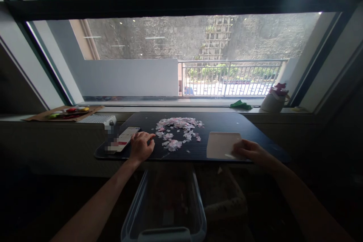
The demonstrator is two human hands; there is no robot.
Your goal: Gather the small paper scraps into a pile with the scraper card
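A pile of small pink and white paper scraps (178,130) lies scattered across the middle of a dark table (227,121). My left hand (141,146) rests on the table just left of the scraps, fingers curled loosely down with nothing seen in them. A phone (126,138) lies right beside that hand. My right hand (249,150) lies on the near right corner of a flat white board (221,144), fingers bent over its edge.
A clear plastic bin (167,211) stands below the table's front edge. On the sill sit a white pot (272,102), a green cloth (240,104) and a cardboard tray (61,113) with coloured items. A white device (99,119) lies behind the phone.
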